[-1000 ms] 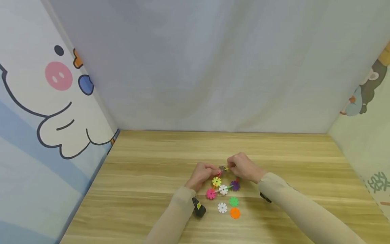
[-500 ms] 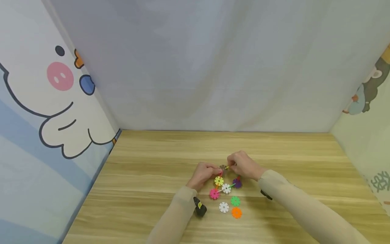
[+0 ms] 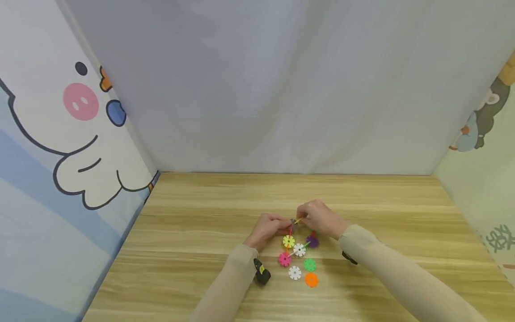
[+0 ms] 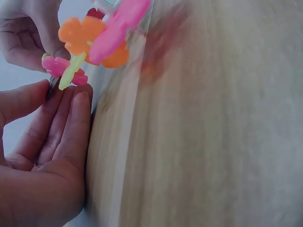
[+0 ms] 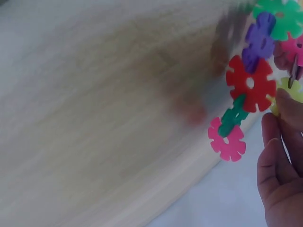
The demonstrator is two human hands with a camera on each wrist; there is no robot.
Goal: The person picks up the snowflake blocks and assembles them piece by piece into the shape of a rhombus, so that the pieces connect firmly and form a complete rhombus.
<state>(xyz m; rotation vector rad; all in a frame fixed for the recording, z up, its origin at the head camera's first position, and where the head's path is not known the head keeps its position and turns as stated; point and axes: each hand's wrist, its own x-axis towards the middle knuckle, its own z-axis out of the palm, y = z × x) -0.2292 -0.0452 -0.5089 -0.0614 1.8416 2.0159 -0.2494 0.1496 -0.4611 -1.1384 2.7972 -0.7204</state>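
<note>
A chain of notched interlocking plastic discs hangs between the two hands over the wooden table. My left hand (image 3: 268, 229) pinches a dark grey disc (image 4: 50, 88), seen edge-on, between thumb and fingers. In my right hand (image 3: 322, 219) a yellow disc (image 5: 296, 90) is pinched, meeting the grey one. Below hang a lighter yellow disc (image 3: 288, 241), a pink disc (image 3: 284, 259), a white disc (image 3: 299, 250) and a purple disc (image 3: 312, 242). The right wrist view shows a red disc (image 5: 251, 82) and a dark green disc (image 5: 233, 116) leading to a pink end disc (image 5: 227, 140).
Three loose discs lie on the table (image 3: 201, 250) nearer the person: white (image 3: 295, 273), green (image 3: 309, 264) and orange (image 3: 311, 279). A pale curtain (image 3: 281, 89) stands behind the table, with printed cartoon panels at both sides.
The right hand has shifted slightly left toward the left hand, its yellow disc closer to the grey one. The grey disc has tilted and the hanging chain has swayed a little.
</note>
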